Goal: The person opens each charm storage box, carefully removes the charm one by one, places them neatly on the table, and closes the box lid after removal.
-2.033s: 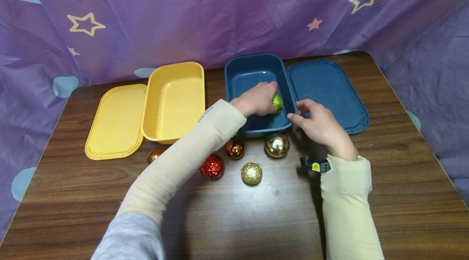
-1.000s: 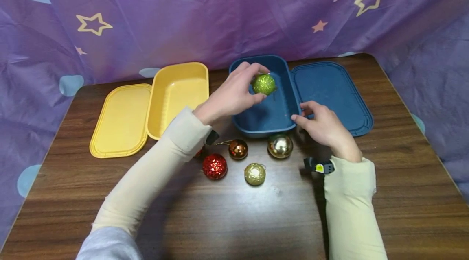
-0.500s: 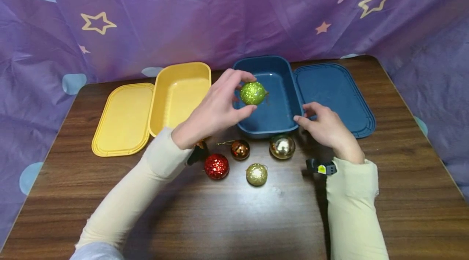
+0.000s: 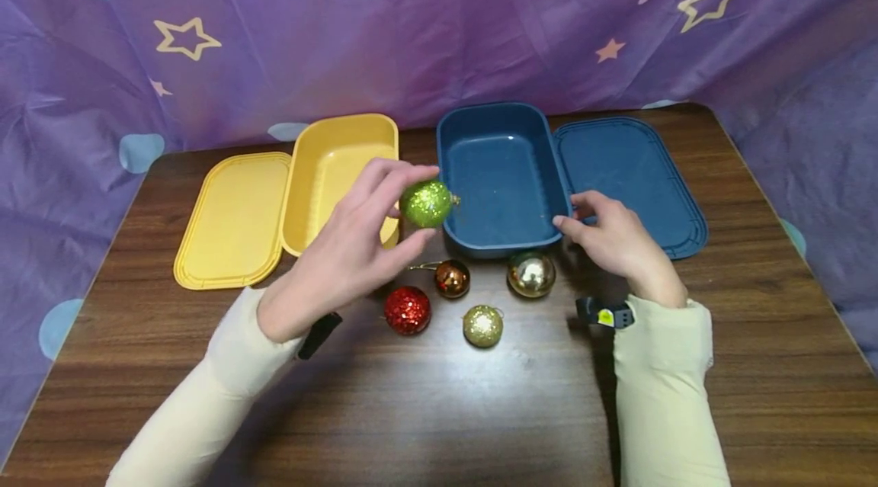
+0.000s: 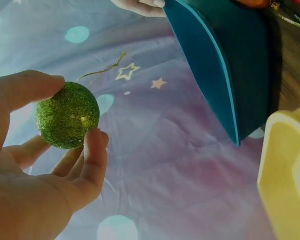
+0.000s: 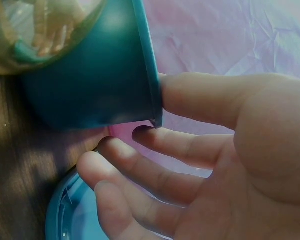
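My left hand (image 4: 350, 243) holds a glittery green Christmas bauble (image 4: 427, 203) between thumb and fingertips, above the gap between the two boxes. In the left wrist view a gold cord trails from the green bauble (image 5: 67, 116). My right hand (image 4: 613, 239) is at the near right corner of the blue box (image 4: 504, 249), thumb on the rim and fingertips under its outer lip. The right wrist view has the thumb (image 6: 200, 97) against the rim of the blue box (image 6: 105, 85). No bauble shows inside this box.
A yellow box (image 4: 295, 213) stands left, its lid (image 4: 233, 220) beside it; the blue lid (image 4: 631, 174) lies right. In front are a red bauble (image 4: 408, 310), a copper one (image 4: 451, 278), a shiny gold one (image 4: 531, 274) and a glittery gold one (image 4: 483, 326). A purple cloth (image 4: 446, 30) hangs behind.
My left hand has lifted the green bauble out of the blue box and carried it left and toward me. My right hand has stayed at the blue box's corner.
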The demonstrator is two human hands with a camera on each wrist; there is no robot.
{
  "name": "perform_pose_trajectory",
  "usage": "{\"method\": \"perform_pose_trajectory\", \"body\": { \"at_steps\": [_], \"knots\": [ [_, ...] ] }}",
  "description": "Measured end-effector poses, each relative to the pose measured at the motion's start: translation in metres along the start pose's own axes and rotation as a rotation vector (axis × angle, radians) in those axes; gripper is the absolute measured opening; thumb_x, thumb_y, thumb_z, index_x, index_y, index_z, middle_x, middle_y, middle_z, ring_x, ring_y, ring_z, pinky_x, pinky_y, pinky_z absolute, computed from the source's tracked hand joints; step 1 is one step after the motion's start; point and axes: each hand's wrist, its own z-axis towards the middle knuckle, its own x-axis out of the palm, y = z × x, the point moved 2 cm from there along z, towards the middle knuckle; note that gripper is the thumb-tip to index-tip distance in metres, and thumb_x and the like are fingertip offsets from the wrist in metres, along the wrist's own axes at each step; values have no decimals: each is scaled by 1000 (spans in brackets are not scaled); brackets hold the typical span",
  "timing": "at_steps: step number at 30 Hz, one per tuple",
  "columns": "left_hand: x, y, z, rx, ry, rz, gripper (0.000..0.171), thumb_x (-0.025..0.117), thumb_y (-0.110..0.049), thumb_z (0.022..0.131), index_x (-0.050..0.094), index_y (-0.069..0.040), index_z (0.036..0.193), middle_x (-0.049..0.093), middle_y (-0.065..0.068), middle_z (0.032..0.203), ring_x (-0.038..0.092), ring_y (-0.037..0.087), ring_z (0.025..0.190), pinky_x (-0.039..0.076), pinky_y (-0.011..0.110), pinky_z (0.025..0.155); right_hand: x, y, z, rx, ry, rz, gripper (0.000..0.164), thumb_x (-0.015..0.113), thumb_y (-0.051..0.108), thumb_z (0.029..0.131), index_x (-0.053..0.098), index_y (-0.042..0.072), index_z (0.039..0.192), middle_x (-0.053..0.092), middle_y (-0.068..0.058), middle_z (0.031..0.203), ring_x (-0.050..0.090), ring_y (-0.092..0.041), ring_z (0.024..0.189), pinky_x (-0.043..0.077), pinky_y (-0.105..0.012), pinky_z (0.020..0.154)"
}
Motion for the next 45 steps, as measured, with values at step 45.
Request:
{"method": "perform_pose_trajectory", "body": {
  "at_steps": [45],
  "knots": [
    [6,27,-138,-348,-83,198,52,82,-6,70,53,0,112,61,11,105,59,17,90,55,38,72,0,0,1,-13,2,-22,59,49,38,99,42,-5,138,55,-32,126,57,-42,109,41,-57,95]
  ]
}}
